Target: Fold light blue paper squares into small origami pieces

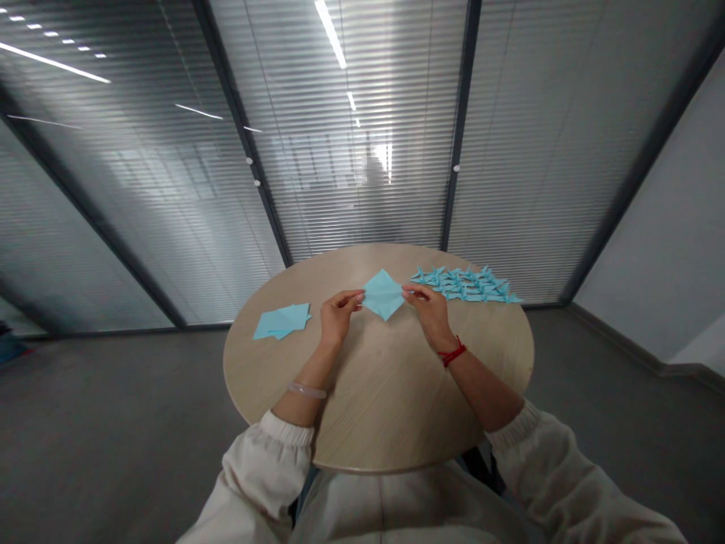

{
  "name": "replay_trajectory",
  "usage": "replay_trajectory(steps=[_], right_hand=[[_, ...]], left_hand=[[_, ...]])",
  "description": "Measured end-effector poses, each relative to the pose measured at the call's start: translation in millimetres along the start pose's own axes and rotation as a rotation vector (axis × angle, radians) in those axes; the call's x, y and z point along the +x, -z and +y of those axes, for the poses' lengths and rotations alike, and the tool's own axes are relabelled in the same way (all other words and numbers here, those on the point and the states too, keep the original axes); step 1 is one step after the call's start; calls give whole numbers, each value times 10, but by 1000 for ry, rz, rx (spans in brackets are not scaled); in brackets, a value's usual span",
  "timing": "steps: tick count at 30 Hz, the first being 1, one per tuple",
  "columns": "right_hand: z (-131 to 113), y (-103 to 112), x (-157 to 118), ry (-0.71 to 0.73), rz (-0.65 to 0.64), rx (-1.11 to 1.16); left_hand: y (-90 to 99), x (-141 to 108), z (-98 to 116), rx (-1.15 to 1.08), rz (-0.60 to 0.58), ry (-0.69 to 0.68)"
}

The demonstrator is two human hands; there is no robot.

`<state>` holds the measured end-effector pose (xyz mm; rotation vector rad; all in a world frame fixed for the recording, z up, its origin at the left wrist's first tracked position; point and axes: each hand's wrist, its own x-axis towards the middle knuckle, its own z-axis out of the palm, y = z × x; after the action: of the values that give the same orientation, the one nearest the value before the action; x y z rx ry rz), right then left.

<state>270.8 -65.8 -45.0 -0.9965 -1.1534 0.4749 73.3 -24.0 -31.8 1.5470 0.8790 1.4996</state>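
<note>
A light blue square of origami paper (pixel 384 295) is held up by two opposite corners, turned so it looks like a diamond, with a faint crease across it. My left hand (pixel 338 316) pinches its left corner between thumb and fingers. At the right corner, my right hand (pixel 429 310) has the same kind of pinch. The paper appears slightly above the table, over its middle.
The round wooden table (pixel 390 408) bears a small stack of blue paper sheets (pixel 282 321) on the left. Several folded blue paper cranes (pixel 464 283) stand in rows at the back right. Glass panels with blinds (pixel 362 204) rise behind the table.
</note>
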Motion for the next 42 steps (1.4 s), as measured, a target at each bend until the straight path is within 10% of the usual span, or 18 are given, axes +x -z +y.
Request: replay_trajectory(steps=[42], right_hand=[[118, 19, 28, -24, 48, 51]], left_hand=[[28, 5, -5, 44, 29, -50]])
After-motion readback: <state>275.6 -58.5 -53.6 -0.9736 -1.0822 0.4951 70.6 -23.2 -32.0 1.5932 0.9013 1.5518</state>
